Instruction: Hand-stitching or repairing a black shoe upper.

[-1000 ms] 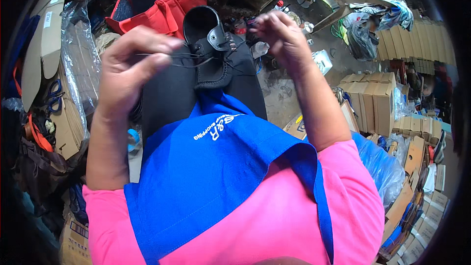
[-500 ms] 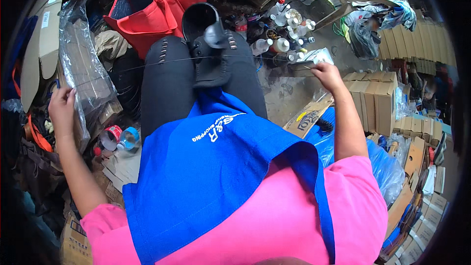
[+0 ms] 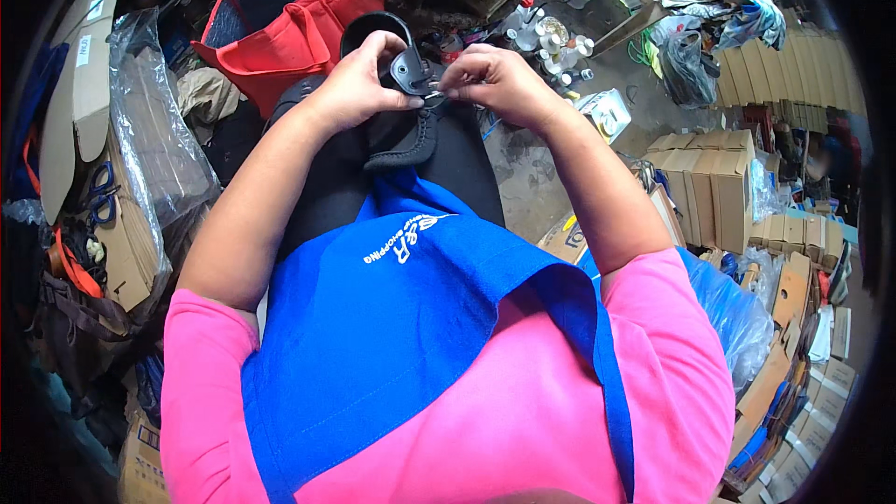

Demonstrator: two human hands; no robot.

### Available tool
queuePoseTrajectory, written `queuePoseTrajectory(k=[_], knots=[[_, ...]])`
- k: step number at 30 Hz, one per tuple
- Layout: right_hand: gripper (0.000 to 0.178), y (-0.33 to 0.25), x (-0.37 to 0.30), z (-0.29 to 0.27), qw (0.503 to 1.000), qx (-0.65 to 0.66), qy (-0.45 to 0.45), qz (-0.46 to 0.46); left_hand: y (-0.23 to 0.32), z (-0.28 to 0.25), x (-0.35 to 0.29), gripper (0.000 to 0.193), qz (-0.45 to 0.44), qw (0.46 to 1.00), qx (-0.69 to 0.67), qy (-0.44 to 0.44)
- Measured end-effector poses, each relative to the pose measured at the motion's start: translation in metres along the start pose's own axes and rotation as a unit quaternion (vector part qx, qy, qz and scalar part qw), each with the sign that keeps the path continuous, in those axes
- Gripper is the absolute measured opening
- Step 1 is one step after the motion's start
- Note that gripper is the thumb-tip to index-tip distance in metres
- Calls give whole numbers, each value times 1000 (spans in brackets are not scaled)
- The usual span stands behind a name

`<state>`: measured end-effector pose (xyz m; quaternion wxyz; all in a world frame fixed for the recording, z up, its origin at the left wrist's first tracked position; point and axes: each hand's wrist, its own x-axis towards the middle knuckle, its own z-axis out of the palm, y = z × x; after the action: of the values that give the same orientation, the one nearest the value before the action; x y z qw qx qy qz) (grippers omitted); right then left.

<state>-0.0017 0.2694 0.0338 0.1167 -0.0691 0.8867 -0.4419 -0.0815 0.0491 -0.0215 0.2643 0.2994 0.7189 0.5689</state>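
A black leather piece [image 3: 407,144] with a curved, cuff-like upper band and stitched edges is held upright between my knees. My left hand [image 3: 366,84] is closed around the band, thumb against its near side. Close beside it, my right hand [image 3: 485,79] pinches a thin, shiny needle-like tool [image 3: 433,96] at the leather's right edge. My fingers partly hide the tool's tip and any thread there. A blue cloth [image 3: 373,345] with pale lettering covers my lap and reaches up to the leather.
An open red bag [image 3: 299,33] stands beyond my left knee. Several bottles [image 3: 551,42] crowd the floor to the far right. Stacked cardboard [image 3: 705,187] lies right. Plastic-wrapped board [image 3: 163,131] and blue-handled scissors [image 3: 103,196] are at left.
Both hands have come inward from wide apart, where a dark thread stretched between them, to the leather piece. My left hand has taken hold of its band, which now tilts slightly.
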Motion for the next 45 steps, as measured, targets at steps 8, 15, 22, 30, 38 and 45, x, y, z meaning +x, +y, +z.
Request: queuePoseTrajectory(k=[8,15,22,30,38,45], knots=[[11,14,2,-2,998,-37,-45,-38,15,-5,1,33,-41,996,7,-83],[11,14,-11,21,999,41,5,-35,15,-9,0,22,-2,988,12,-153],[23,1,-26,29,985,-111,62,-112,21,-14,-3,27,26,971,115,-209],[13,-56,-13,19,893,-409,-67,-175,36,-16,-4,26,81,936,268,-213],[16,-45,-1,21,938,-321,-63,-114,17,-18,6,26,59,972,198,-108],[12,-7,-5,33,988,-141,9,-60,15,0,-3,34,95,965,233,69]])
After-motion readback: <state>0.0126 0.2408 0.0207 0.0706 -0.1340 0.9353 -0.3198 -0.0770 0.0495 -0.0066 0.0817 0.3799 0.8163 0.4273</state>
